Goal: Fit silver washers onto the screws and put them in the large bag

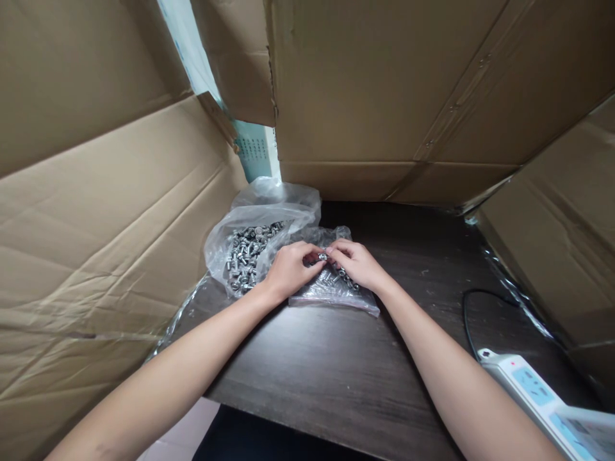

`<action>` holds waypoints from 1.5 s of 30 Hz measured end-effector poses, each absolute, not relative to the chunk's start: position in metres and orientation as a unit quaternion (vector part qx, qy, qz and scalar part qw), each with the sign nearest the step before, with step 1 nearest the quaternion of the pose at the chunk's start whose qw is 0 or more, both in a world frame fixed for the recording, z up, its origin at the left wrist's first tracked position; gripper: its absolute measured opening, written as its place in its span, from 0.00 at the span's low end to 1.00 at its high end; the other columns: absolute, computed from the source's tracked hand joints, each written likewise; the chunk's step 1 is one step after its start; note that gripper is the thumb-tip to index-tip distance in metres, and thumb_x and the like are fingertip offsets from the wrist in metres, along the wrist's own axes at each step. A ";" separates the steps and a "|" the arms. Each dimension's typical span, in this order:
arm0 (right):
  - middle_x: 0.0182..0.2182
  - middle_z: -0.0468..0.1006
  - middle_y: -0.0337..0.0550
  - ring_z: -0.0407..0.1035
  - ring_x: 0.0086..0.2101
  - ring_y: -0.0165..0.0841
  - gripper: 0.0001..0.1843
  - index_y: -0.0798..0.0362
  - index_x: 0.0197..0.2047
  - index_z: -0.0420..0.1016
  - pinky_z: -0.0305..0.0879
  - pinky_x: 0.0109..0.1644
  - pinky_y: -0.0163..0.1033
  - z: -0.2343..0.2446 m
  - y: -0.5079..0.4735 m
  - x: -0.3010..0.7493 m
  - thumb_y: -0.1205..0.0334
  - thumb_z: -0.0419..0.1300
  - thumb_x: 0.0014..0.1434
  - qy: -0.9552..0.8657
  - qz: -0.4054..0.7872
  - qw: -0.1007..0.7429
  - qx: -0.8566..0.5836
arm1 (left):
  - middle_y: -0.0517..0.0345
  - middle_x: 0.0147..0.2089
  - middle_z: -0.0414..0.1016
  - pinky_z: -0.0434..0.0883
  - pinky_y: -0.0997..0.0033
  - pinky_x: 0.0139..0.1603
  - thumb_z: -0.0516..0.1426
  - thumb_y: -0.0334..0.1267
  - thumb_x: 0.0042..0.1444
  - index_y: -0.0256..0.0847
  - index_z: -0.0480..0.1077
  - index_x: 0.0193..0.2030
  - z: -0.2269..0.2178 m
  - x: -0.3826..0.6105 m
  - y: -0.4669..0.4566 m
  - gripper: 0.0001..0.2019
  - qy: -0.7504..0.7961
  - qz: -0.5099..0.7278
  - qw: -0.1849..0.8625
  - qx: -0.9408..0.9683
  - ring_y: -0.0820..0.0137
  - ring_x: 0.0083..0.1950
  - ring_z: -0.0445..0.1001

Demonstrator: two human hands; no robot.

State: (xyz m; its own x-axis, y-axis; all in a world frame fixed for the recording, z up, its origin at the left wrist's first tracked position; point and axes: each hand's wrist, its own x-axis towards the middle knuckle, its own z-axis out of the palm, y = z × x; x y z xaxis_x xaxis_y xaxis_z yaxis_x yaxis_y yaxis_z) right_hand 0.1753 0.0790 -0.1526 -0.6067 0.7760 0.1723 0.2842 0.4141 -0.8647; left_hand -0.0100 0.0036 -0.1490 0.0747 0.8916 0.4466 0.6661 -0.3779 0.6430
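My left hand [295, 266] pinches a small shiny metal bolt [322, 257] between thumb and fingertips. Close against it, the fingertips of my right hand [355, 261] are pressed together at the bolt's right end; whatever they grip is hidden. Both hands are above a flat clear plastic bag [334, 301] that has small metal pieces [331, 279] in or on it. More metal fasteners [348, 278] show beneath my right hand. To the left of my left hand, an open clear bag [216, 246] holds many loose bolts [247, 253].
Cardboard walls [384, 83] enclose the dark wooden tabletop [307, 358] at the back and both sides. A white power strip [528, 390] with a black cable [465, 314] lies at the right front. A gap between the cardboard sheets shows a printed sheet [254, 150] behind.
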 end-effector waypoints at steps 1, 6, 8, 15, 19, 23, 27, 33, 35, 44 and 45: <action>0.32 0.74 0.44 0.69 0.32 0.34 0.18 0.54 0.31 0.76 0.66 0.36 0.39 -0.153 0.079 0.175 0.48 0.58 0.63 -0.785 0.430 0.291 -0.338 | 0.57 0.36 0.80 0.72 0.70 0.40 0.66 0.31 0.55 0.39 0.79 0.41 -0.149 -0.010 0.004 0.06 0.542 0.412 0.138 0.719 0.69 0.36 0.78; 0.35 0.76 0.44 0.71 0.35 0.36 0.13 0.53 0.35 0.77 0.67 0.40 0.40 -0.153 0.078 0.175 0.51 0.63 0.58 -0.780 0.446 0.293 -0.327 | 0.57 0.36 0.80 0.73 0.69 0.41 0.64 0.30 0.57 0.39 0.79 0.42 -0.150 -0.010 0.003 0.07 0.544 0.412 0.143 0.717 0.68 0.37 0.78; 0.36 0.76 0.45 0.72 0.37 0.37 0.13 0.53 0.33 0.78 0.66 0.42 0.41 -0.152 0.078 0.175 0.52 0.62 0.60 -0.792 0.428 0.295 -0.321 | 0.57 0.36 0.80 0.73 0.70 0.41 0.65 0.31 0.57 0.39 0.79 0.42 -0.150 -0.010 0.003 0.06 0.542 0.412 0.139 0.719 0.68 0.37 0.78; 0.36 0.75 0.47 0.71 0.37 0.35 0.21 0.54 0.28 0.78 0.66 0.41 0.40 -0.151 0.080 0.175 0.51 0.56 0.66 -0.808 0.409 0.285 -0.314 | 0.58 0.35 0.79 0.71 0.71 0.39 0.67 0.33 0.56 0.39 0.80 0.42 -0.151 -0.010 0.003 0.07 0.531 0.414 0.127 0.728 0.70 0.35 0.77; 0.33 0.74 0.45 0.69 0.34 0.34 0.21 0.54 0.28 0.76 0.65 0.38 0.40 -0.152 0.080 0.175 0.50 0.55 0.66 -0.805 0.406 0.289 -0.321 | 0.58 0.35 0.79 0.71 0.71 0.39 0.67 0.32 0.56 0.39 0.79 0.42 -0.150 -0.011 0.004 0.07 0.535 0.417 0.132 0.723 0.70 0.36 0.77; 0.33 0.74 0.43 0.69 0.33 0.34 0.15 0.53 0.34 0.77 0.64 0.38 0.40 -0.152 0.078 0.175 0.50 0.59 0.62 -0.788 0.426 0.294 -0.332 | 0.58 0.35 0.80 0.72 0.71 0.40 0.66 0.30 0.56 0.39 0.80 0.42 -0.149 -0.010 0.004 0.07 0.538 0.414 0.136 0.722 0.70 0.36 0.77; 0.36 0.75 0.44 0.71 0.37 0.36 0.12 0.53 0.36 0.79 0.65 0.41 0.40 -0.151 0.077 0.175 0.52 0.63 0.58 -0.790 0.437 0.290 -0.319 | 0.58 0.36 0.80 0.72 0.71 0.39 0.64 0.29 0.56 0.39 0.80 0.43 -0.150 -0.010 0.003 0.08 0.542 0.417 0.136 0.717 0.70 0.36 0.78; 0.37 0.76 0.47 0.72 0.38 0.36 0.17 0.54 0.30 0.81 0.66 0.43 0.41 -0.153 0.080 0.175 0.51 0.59 0.63 -0.803 0.415 0.296 -0.310 | 0.58 0.35 0.79 0.71 0.71 0.39 0.66 0.32 0.56 0.39 0.79 0.40 -0.152 -0.010 0.004 0.05 0.532 0.417 0.127 0.726 0.70 0.36 0.77; 0.36 0.76 0.47 0.72 0.37 0.36 0.20 0.54 0.29 0.80 0.66 0.41 0.41 -0.153 0.080 0.175 0.50 0.58 0.64 -0.802 0.417 0.292 -0.314 | 0.58 0.35 0.79 0.71 0.71 0.39 0.67 0.33 0.56 0.39 0.79 0.41 -0.152 -0.010 0.004 0.06 0.530 0.417 0.125 0.728 0.70 0.35 0.77; 0.32 0.74 0.44 0.70 0.33 0.35 0.17 0.53 0.32 0.77 0.65 0.37 0.40 -0.153 0.079 0.175 0.50 0.57 0.64 -0.790 0.421 0.299 -0.330 | 0.58 0.35 0.79 0.72 0.70 0.39 0.66 0.32 0.56 0.39 0.79 0.41 -0.149 -0.011 0.003 0.06 0.539 0.411 0.132 0.723 0.69 0.36 0.77; 0.34 0.75 0.44 0.70 0.34 0.35 0.15 0.53 0.34 0.77 0.65 0.38 0.40 -0.153 0.079 0.175 0.50 0.58 0.63 -0.787 0.427 0.301 -0.328 | 0.58 0.35 0.79 0.72 0.70 0.39 0.66 0.32 0.56 0.39 0.79 0.41 -0.150 -0.011 0.003 0.06 0.541 0.410 0.132 0.723 0.69 0.36 0.77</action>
